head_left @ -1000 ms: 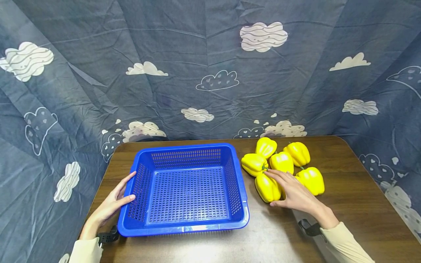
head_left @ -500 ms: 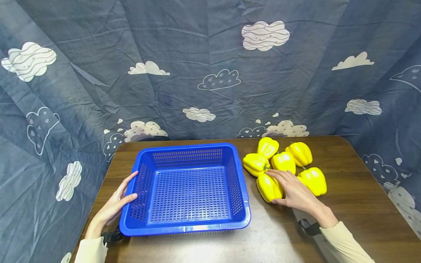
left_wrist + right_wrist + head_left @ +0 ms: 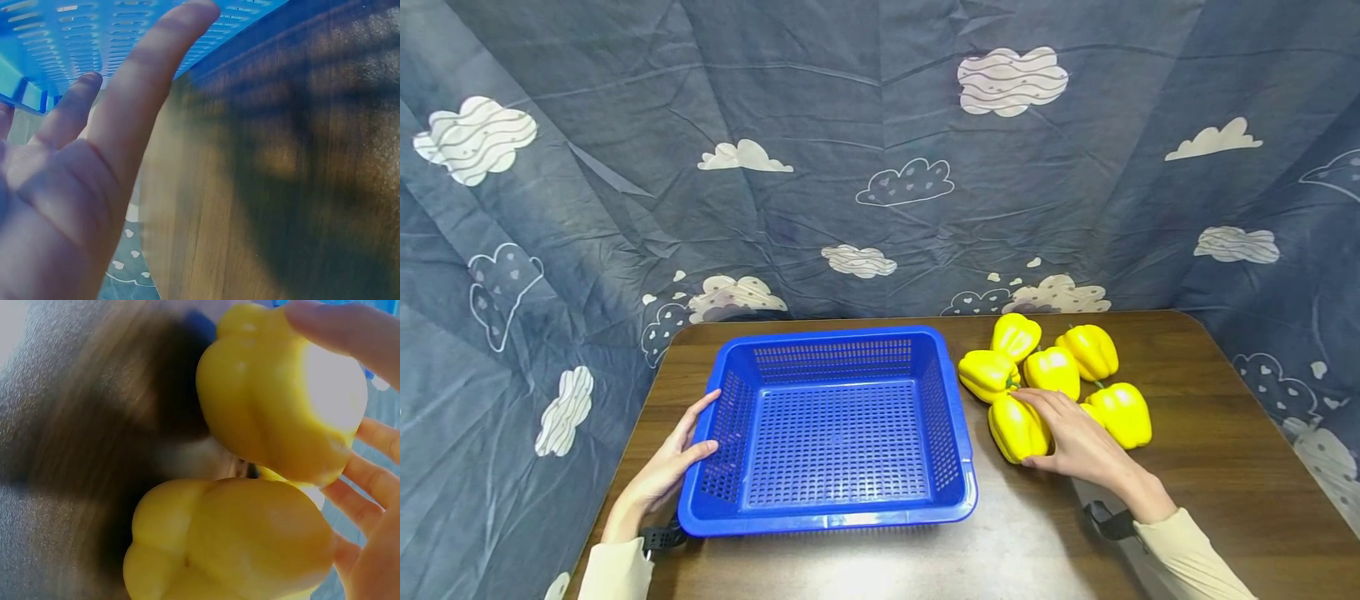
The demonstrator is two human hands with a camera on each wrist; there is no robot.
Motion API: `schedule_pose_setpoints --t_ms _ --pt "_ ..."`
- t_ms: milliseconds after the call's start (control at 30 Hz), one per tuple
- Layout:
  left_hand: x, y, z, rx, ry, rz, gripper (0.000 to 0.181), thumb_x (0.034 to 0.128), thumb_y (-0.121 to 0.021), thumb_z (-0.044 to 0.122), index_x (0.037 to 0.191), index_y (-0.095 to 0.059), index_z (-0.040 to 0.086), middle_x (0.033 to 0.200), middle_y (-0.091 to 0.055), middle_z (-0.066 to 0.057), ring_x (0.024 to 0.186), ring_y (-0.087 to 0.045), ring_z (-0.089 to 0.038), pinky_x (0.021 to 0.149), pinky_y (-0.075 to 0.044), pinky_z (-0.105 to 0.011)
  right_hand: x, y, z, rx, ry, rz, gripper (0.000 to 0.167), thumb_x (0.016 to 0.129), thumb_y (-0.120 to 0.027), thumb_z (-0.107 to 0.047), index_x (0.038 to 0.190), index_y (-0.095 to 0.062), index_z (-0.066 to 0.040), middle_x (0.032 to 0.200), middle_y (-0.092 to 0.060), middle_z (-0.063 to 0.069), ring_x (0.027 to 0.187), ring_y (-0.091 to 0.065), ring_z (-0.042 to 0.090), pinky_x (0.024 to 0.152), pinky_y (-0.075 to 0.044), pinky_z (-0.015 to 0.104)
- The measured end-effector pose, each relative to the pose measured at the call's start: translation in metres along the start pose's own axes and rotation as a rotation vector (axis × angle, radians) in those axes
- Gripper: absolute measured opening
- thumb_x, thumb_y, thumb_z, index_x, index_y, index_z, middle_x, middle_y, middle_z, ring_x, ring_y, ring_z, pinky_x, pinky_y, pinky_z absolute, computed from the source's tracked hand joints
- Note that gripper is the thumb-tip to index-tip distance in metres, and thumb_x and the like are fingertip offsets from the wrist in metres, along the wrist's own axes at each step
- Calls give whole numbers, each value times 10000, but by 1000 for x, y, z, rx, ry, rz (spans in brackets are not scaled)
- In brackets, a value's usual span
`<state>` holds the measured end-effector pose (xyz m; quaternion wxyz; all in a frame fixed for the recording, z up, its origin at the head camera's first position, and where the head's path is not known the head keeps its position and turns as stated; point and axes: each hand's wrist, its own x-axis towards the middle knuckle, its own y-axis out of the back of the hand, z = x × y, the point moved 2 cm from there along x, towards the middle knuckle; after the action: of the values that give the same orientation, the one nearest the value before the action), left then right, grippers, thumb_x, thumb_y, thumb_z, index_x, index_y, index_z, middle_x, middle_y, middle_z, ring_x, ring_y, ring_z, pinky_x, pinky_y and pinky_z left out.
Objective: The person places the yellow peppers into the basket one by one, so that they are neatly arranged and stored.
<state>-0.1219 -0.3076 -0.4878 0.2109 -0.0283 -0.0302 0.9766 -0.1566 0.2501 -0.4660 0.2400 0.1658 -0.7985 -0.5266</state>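
A yellow bell pepper lies on the table right of the blue basket. My right hand holds it, thumb at the near end and fingers at the far end. In the right wrist view that bell pepper sits between thumb and fingers, a second bell pepper close beside it under the palm. At the basket's left side my left hand rests with thumb and fingertips on the rim. The left wrist view shows this hand's fingers fairly straight against the slotted wall.
Several more yellow bell peppers cluster behind and right of the held one; one is partly hidden by the right hand. The wooden table ends at a dark cloud-patterned cloth. A black strap circles the right wrist.
The whole head view has shifted slightly, so everything sits a little further right. My right thumb and fingers have closed in on the near bell pepper. The left hand stays on the basket's rim.
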Motion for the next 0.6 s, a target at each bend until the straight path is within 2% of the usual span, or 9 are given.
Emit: schedule_pose_setpoints --t_ms 167,333,433,600 --pt "0 0 0 -6 13 8 691 984 -411 -2 1537 -74 239 1442 -189 -211 1168 -520 -180 833 -497 -492 0 4 -3 46 -38 -11 904 615 -891 -271 1365 -445 -34 1330 -476 178 1200 -434 350 953 -381 563" --pt "1 0 0 -2 15 11 696 981 -417 -4 1536 -75 242 1437 -183 -229 1162 -522 -189 822 -495 -517 1 9 -6 51 -20 37 917 610 -890 -262 1368 -431 -23 1329 -463 174 1206 -422 336 949 -387 555" --pt "1 1 0 11 16 16 697 980 -426 2 1535 -83 247 1440 -181 -225 1163 -519 -170 819 -500 -505 3 13 -8 44 10 78 913 603 -892 -255 1355 -438 -6 1319 -466 165 1202 -422 323 1002 -372 447" --pt "1 0 0 16 4 15 697 975 -426 -8 1535 -86 232 1435 -183 -229 1162 -520 -169 817 -502 -500 6 19 -14 60 58 127 892 606 -888 -221 1339 -442 23 1303 -467 177 1190 -424 340 1057 -259 243"
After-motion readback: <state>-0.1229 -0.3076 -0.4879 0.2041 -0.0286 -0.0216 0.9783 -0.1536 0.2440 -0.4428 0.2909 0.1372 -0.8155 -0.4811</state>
